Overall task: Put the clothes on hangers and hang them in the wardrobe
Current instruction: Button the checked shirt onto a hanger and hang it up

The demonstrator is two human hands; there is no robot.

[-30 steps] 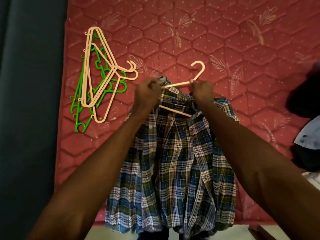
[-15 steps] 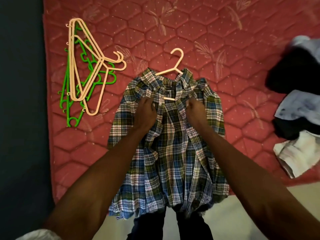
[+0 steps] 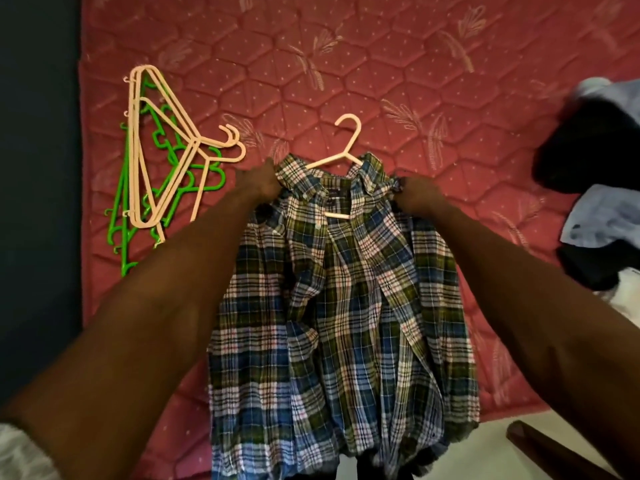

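A: What lies around the shirt?

B: It is spread on a red quilted mattress, collar away from the person, hem hanging over the near edge. To its left lies a pile of spare hangers — pale pink ones on top of green ones, well apart from the shirt. At the right edge sits a heap of clothes, dark and light blue pieces mixed, with something white below it. A dark wooden piece shows at the lower right corner, over a pale floor.

A: And the hanger for this shirt?

B: Pale pink, inside the shirt. Its hook sticks out past the collar onto the mattress, and a short stretch of its lower bar shows through the open neck.

A: Hands?

B: The left hand grips the shirt's left shoulder, fingers curled into the cloth. The right hand pinches the right shoulder, cloth bunched in its grip. Both forearms reach over the shirt and hide its outer edges.

A: Anything in the way?

B: Nothing lies on the shirt but the arms.

A: Any label to read?

B: A small dark tag sits inside the collar — its writing is too small to read.
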